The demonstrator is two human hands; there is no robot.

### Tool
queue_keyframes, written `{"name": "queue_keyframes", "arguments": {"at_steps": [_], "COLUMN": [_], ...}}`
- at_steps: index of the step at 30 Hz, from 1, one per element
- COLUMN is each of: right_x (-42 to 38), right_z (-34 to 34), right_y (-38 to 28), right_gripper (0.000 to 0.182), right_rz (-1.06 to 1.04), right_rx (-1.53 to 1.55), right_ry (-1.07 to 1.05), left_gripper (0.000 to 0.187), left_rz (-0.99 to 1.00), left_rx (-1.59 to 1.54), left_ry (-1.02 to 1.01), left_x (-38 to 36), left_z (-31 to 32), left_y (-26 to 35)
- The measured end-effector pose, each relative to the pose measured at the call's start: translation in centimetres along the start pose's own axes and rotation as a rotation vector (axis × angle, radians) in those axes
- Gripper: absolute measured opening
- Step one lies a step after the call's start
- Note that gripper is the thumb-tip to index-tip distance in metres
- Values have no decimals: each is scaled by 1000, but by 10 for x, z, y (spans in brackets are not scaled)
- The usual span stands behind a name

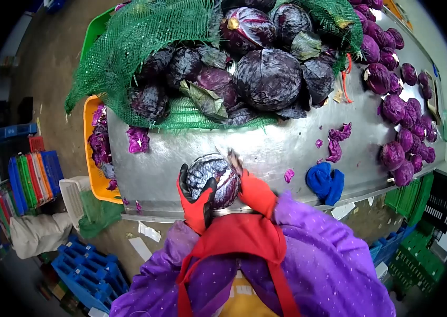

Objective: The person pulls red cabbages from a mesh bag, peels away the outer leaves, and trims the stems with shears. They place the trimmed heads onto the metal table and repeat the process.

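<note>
In the head view, a red cabbage (214, 179) sits at the table's (266, 153) near edge, the left hand (197, 198) with its grip wrapped around it. The right hand (255, 191) has its grip pressed together on what looks like a knife (232, 157) at the top of the cabbage. Trimming seems underway; next the blade must bite shallowly while the left hand steadies the head.

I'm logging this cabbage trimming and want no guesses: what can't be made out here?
- Head view: what the right hand grips; only a blurred tip shows beside the held cabbage.
- Left hand: fingertips hidden behind the cabbage.
- Yellow crate: contents mostly hidden under the steel table.
- Green net sack: top cut off.
</note>
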State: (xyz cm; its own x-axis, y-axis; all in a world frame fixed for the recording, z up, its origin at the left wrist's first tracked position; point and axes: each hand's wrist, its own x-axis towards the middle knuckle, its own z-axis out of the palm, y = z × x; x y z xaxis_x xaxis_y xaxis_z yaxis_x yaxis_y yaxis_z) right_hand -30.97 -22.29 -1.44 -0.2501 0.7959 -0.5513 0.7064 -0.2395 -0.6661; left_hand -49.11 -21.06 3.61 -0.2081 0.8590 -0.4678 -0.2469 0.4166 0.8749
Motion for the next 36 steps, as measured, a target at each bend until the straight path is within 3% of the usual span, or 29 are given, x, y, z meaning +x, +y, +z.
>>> {"name": "queue_keyframes", "arguments": {"at_steps": [3,4,7,8,10,13,17,18,22,26,30,31,34,36], "right_x": [27,27,23,20,14,18,26,27,18,16,31,41,70,67], "right_z": [0,0,-22,-28,-35,-30,-35,-35,-40,-41,-36,-44,-25,-28], "right_y": [17,31,28,23,11,-10,-48,-51,-52,-59,-62,-64,-11,-5], "right_gripper": [42,38,24,24,24,30,47,50,63,61,49,43,38,39], "right_rz": [-44,-148,107,161,69,-86,-190,-235,-353,-271,-246,-7,-139,-86], "right_rx": [28,39,768,779,737,640,598,626,212,175,106,236,460,472], "right_ry": [-71,31,-177,-209,-198,-228,-202,-167,-18,5,157,63,183,124], "left_gripper": [73,71,66,64,65,64,73,84,89,88,89,89,85,76], "left_rz": [32,15,-2,-11,-37,150,170,131,130,173,123,133,282,85], "left_rx": [9,-19,-102,-123,-59,204,65,-51,-161,-134,-157,-150,79,-175], "left_ry": [24,7,-41,-58,24,153,144,145,122,105,135,111,58,-91], "left_x": [-5,-9,-5,-5,-17,-6,-2,0,-5,1,1,4,19,25], "left_z": [-17,-29,-75,-88,-93,-100,-71,-60,-21,-19,-14,-17,-39,-57], "left_y": [-17,-20,-18,-13,16,-14,-20,-26,-20,-31,-20,-23,-51,-31]}}
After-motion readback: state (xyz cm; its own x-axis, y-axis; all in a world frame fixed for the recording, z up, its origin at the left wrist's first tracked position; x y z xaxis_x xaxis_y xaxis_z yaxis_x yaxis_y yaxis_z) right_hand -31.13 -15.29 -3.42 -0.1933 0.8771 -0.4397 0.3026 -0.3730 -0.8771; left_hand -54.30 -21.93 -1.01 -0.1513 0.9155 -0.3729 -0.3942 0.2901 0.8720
